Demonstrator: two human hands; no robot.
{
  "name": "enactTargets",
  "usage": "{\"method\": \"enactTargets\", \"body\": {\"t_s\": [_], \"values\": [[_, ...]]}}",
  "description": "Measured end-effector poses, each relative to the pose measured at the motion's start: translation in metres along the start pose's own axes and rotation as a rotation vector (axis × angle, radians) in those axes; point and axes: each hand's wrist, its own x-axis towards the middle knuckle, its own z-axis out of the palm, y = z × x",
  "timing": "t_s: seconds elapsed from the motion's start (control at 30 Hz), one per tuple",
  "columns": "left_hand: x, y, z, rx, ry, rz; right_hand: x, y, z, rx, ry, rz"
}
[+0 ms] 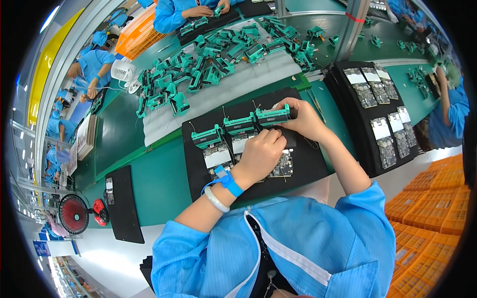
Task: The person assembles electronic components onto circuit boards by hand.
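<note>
1. My right hand (303, 119) grips the green module (272, 116) at the black mat's (308, 164) far edge.
2. My left hand (261, 156) is closed, seemingly pinching a wire over a circuit board (283, 170).
3. Black tray (362, 134) at the desk's right holds white-labelled boards (381, 128).

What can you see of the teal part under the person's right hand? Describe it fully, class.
The teal part is a boxy, plastic-looking frame with dark slots and a pale strip on top. It lies lengthwise at the far edge of the black mat, rightmost in a row of three like it. The right hand grips its right end; the left hand is just below it, and whether they touch cannot be told. Thin wires run nearby.
</note>
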Motion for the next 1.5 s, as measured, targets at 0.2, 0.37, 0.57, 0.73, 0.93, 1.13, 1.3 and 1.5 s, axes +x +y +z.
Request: {"method": "enactTargets", "body": {"t_s": [0.2, 0.37, 0.57, 0.73, 0.93, 1.13, 1.3, 1.5], "values": [[-0.002, 0.0, 0.002, 0.056, 0.032, 0.026, 0.004, 0.003, -0.002, 0.058, -0.037, 0.01], [0.003, -0.002, -0.002, 0.066, -0.068, 0.047, 0.004, 0.001, -0.004, 0.085, -0.048, 0.023], [0.001, 0.002, -0.001, 0.035, 0.022, 0.033, 0.002, 0.002, -0.001, 0.048, -0.032, 0.03], [-0.004, 0.007, 0.007, 0.04, 0.179, 0.013, -0.001, 0.004, 0.002, 0.097, 0.005, -0.039], [0.0, 0.005, -0.002, 0.02, 0.02, -0.009, -0.001, 0.005, 0.001, 0.106, 0.007, -0.033], [-0.002, -0.001, -0.01, -0.038, 0.052, 0.006, 0.0, -0.004, -0.001, -0.282, 0.117, -0.231], [-0.031, 0.003, -0.066, -0.291, -0.083, -0.068, -0.004, -0.009, -0.009, -0.414, 0.145, -0.331], [-0.024, -0.045, -0.103, -0.248, -0.318, -0.225, -0.006, -0.017, -0.015, -0.265, 0.062, -0.1]]}}
